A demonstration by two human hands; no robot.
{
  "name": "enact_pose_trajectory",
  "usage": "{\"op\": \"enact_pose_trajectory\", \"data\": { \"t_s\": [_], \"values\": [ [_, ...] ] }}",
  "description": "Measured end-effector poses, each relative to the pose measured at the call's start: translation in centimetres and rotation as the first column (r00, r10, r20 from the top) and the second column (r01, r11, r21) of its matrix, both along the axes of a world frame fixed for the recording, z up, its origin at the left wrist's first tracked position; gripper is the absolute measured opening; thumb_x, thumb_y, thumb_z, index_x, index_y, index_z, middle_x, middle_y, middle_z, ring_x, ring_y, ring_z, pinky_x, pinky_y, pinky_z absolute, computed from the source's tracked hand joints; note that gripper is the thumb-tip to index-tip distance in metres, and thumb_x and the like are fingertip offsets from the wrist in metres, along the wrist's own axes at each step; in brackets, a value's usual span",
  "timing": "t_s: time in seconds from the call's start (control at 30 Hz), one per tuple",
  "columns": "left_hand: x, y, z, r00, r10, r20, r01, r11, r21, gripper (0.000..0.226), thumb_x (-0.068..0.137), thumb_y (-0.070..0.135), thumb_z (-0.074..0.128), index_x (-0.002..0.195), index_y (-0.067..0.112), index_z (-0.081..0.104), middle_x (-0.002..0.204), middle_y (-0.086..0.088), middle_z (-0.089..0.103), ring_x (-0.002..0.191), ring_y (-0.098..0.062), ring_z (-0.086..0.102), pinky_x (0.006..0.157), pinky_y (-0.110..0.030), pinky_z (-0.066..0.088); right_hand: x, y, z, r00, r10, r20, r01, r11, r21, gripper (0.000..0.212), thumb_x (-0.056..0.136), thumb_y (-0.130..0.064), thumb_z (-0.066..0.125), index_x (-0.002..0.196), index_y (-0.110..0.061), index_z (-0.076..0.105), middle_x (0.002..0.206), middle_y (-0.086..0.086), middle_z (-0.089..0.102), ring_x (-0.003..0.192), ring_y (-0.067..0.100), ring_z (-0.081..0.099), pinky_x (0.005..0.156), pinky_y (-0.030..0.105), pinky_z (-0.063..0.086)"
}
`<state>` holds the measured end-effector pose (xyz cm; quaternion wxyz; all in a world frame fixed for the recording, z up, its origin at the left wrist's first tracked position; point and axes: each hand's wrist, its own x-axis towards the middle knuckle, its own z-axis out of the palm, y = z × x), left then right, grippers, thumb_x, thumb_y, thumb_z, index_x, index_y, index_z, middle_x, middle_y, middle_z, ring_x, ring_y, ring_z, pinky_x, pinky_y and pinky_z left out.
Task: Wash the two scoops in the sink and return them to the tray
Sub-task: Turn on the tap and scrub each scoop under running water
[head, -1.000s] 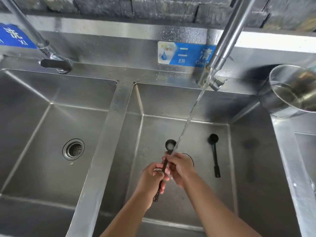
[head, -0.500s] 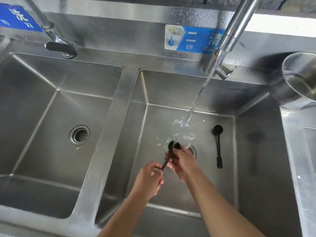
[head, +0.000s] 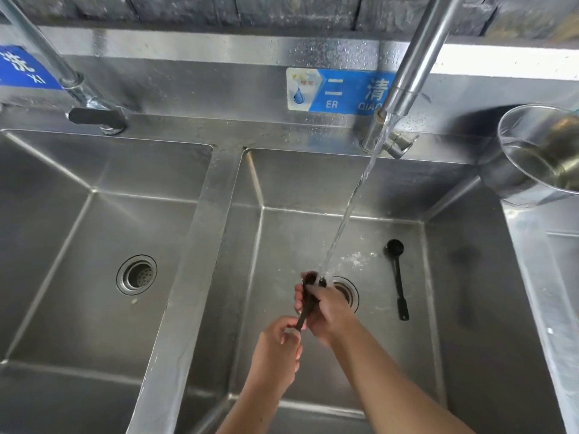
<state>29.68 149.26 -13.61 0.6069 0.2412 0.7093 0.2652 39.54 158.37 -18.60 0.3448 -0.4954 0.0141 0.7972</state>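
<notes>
Gripping slim black scoop (head: 305,308) underwater.

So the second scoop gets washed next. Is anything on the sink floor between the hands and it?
Nothing visible. The second scoop lies alone on the basin floor, right of the drain. Both the right hand and left hand hold the first scoop, so one must let go.
</notes>
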Motion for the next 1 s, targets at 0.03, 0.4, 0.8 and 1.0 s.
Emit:
{"op": "enact_pose_trajectory", "data": {
  "t_s": [0.03, 0.4, 0.8, 1.0],
  "values": [
    [-0.4, 0.0, 0.1, 1.000, -0.018, -0.006, 0.018, 1.000, 0.005, 0.034, 0.091, 0.007, 0.037, 0.087, 0.022, 0.068, 0.050, 0.001, 0.044, 0.034, -0.011, 0.029, 0.037, -0.019, 0.022, 0.4, 0.1, 0.0, 0.992, 0.099, 0.078, -0.102, 0.994, 0.032, 0.020, 0.099, 0.001, 0.040, 0.110, -0.002, 0.057, 0.065, 0.014, 0.067, 0.051, 0.022, 0.062, 0.046, 0.029, 0.051],
    [-3.2, 2.4, 0.7, 0.995, -0.096, 0.023, 0.094, 0.993, 0.068, 0.024, 0.096, 0.006, 0.043, 0.093, 0.006, 0.067, 0.051, 0.001, 0.036, 0.034, -0.008, 0.023, 0.035, -0.015, 0.019, 1.4, 2.5, 1.4, 0.815, 0.337, 0.472, -0.453, 0.878, 0.155, 0.028, 0.094, 0.001, 0.031, 0.082, -0.005, 0.055, 0.057, 0.016, 0.064, 0.048, 0.026, 0.061, 0.048, 0.030, 0.053],
    [-1.4, 1.5, -0.1, 0.997, 0.013, 0.077, -0.015, 1.000, 0.015, 0.024, 0.100, 0.011, 0.043, 0.090, -0.004, 0.060, 0.041, 0.009, 0.030, 0.033, -0.006, 0.021, 0.033, -0.015, 0.017, -0.8, 1.8, 1.0, 0.942, 0.172, 0.289, -0.210, 0.972, 0.106, 0.015, 0.099, -0.001, 0.047, 0.091, -0.001, 0.060, 0.063, 0.014, 0.066, 0.048, 0.023, 0.062, 0.047, 0.029, 0.048],
    [-4.5, 1.3, -1.0, 0.969, -0.245, -0.016, 0.246, 0.963, 0.112, 0.022, 0.100, 0.012, 0.046, 0.089, 0.002, 0.063, 0.046, 0.008, 0.030, 0.038, -0.008, 0.023, 0.039, -0.021, 0.019, 2.9, 4.1, 1.9, 0.215, 0.550, 0.807, -0.919, 0.393, -0.023, 0.024, 0.088, -0.005, 0.039, 0.079, -0.006, 0.062, 0.057, 0.009, 0.067, 0.042, 0.017, 0.062, 0.045, 0.023, 0.045]
  ]
}}
